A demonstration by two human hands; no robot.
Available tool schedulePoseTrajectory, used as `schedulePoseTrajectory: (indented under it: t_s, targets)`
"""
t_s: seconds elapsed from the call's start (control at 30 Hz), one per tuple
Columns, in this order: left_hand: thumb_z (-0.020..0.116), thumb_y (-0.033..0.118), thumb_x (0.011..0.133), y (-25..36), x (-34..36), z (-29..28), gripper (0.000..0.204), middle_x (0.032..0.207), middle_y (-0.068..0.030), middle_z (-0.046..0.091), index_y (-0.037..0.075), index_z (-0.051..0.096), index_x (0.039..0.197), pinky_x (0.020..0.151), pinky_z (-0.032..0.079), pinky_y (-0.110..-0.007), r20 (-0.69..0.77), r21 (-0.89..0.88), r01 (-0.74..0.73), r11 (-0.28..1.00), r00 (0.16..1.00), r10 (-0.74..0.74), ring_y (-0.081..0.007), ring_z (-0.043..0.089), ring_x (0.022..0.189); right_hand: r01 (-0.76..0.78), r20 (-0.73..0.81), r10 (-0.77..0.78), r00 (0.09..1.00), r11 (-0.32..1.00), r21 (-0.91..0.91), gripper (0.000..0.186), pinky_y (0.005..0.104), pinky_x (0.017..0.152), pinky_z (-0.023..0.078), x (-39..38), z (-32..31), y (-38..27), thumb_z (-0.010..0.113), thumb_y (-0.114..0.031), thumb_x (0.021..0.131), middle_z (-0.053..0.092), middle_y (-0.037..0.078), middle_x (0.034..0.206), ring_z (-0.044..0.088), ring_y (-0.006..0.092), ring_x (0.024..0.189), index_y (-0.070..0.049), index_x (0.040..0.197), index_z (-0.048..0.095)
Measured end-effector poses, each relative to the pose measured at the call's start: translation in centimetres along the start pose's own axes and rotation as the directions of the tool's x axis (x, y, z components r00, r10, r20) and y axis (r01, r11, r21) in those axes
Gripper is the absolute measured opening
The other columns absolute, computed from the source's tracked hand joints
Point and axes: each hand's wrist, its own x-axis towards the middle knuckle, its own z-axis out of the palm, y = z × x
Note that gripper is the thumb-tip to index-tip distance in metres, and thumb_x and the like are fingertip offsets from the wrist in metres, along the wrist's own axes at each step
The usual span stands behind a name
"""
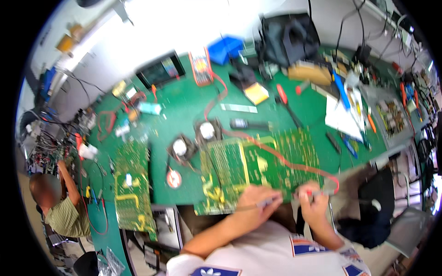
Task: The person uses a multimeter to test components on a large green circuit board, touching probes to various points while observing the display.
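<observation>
A large green circuit board [262, 165] lies at the table's front edge before me. Over its near edge my left hand [258, 202] is closed on a slim dark test probe [266, 203]. To the right, my right hand [314, 207] grips a red test probe [309, 193], close to the board's near right corner. A red test lead [294, 165] loops from that probe across the board toward an orange-and-white multimeter [201, 67] at the back. Whether either probe tip touches the board cannot be made out, as the picture is blurred.
A second circuit board [131, 184] lies to the left. Two dark round parts with white centres [208, 130] sit behind the large board. A screwdriver [287, 106], a black bag [290, 39] and a dark-screened device [161, 70] stand farther back. A co-worker [62, 202] is at the far left.
</observation>
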Motion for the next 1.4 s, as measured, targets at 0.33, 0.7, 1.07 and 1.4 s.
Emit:
schedulePoseTrajectory:
  t_s: [0.33, 0.7, 1.07, 1.4]
  targets:
    - [0.064, 0.005, 0.097, 3.8, -7.6, -3.7, 0.016, 0.103, -0.0249, 0.073, -0.006, 0.064, 0.108, 0.082, 0.060, -0.037, -0.005, -0.758, 0.195, 0.623, 0.953, -0.303, -0.0270, 0.073, 0.095, 0.150, 0.346, -0.315, 0.884, 0.890, 0.430, 0.011, 0.0407, 0.057, 0.050, -0.4, 0.7, -6.5, 0.061, -0.008, 0.098, 0.062, 0.012, 0.074, 0.060, 0.0300, 0.060, -0.003, 0.090, 0.054]
    - [0.069, 0.026, 0.100, 5.0, -9.5, -4.8, 0.035, 0.085, -0.0104, 0.068, -0.006, 0.062, 0.112, 0.052, 0.049, -0.021, -0.206, -0.658, 0.235, 0.716, 0.858, -0.471, -0.0108, 0.063, 0.068, 0.197, 0.627, -0.283, 0.726, 0.959, 0.205, 0.032, 0.0427, 0.062, 0.044, -0.8, 5.3, -9.6, 0.073, -0.019, 0.092, 0.061, 0.009, 0.080, 0.061, 0.0304, 0.070, -0.001, 0.116, 0.062]
    - [0.044, 0.022, 0.110, -1.8, -0.4, -25.4, 0.019, 0.088, -0.0055, 0.045, 0.004, 0.049, 0.107, 0.070, 0.038, -0.030, -0.251, -0.635, 0.118, 0.764, 0.903, -0.349, -0.0175, 0.046, 0.078, 0.290, 0.214, -0.288, 0.933, 0.957, 0.023, 0.027, 0.0443, 0.084, 0.052, -1.9, 0.5, -5.2, 0.084, -0.007, 0.077, 0.068, 0.011, 0.092, 0.066, 0.0319, 0.092, -0.002, 0.100, 0.071]
    - [0.060, 0.030, 0.106, -15.5, -0.6, -40.8, 0.022, 0.075, 0.0030, 0.045, 0.008, 0.059, 0.108, 0.044, 0.030, -0.024, -0.358, -0.242, 0.661, 0.710, 0.619, -0.699, -0.0048, 0.039, 0.054, 0.142, 0.051, -0.141, 0.989, 0.990, -0.017, 0.015, 0.0405, 0.081, 0.055, -2.4, -1.2, -4.1, 0.073, 0.004, 0.082, 0.072, 0.012, 0.087, 0.069, 0.0313, 0.088, 0.002, 0.097, 0.070]
